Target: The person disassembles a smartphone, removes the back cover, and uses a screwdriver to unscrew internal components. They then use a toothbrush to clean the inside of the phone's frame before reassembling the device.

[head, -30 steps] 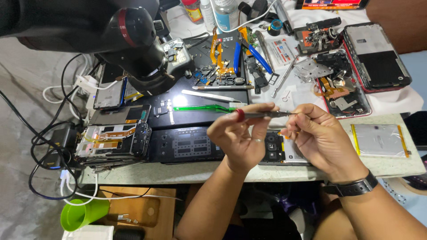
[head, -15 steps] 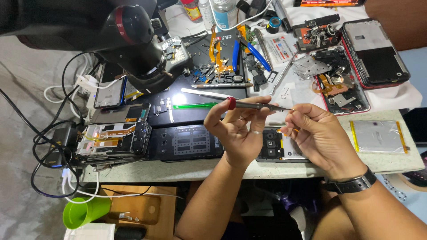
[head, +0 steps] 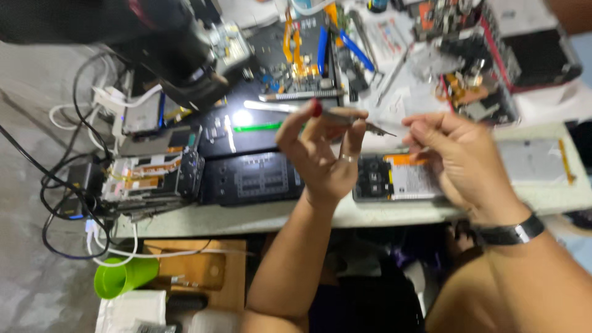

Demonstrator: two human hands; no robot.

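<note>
My left hand (head: 320, 154) is raised above the workbench and pinches a thin screwdriver (head: 354, 118) with a red cap, its tip pointing right. My right hand (head: 459, 157) hovers just right of the tip, fingers curled close together; whether they pinch something small cannot be told through the blur. A black wristwatch (head: 512, 233) sits on the right wrist. Under both hands lies an opened phone (head: 401, 179) with an orange-labelled battery showing.
A black microscope (head: 166, 43) stands over the dark work mat (head: 253, 179) at upper left. Dismantled phones (head: 154, 176), circuit boards, blue-handled pliers (head: 357, 52) and cables crowd the bench. A flat silver part (head: 533, 161) lies right. A green cup (head: 123, 276) sits below the table edge.
Both hands have risen and drifted slightly apart, the left lifting the screwdriver higher over the mat. The view has tilted and blurred.
</note>
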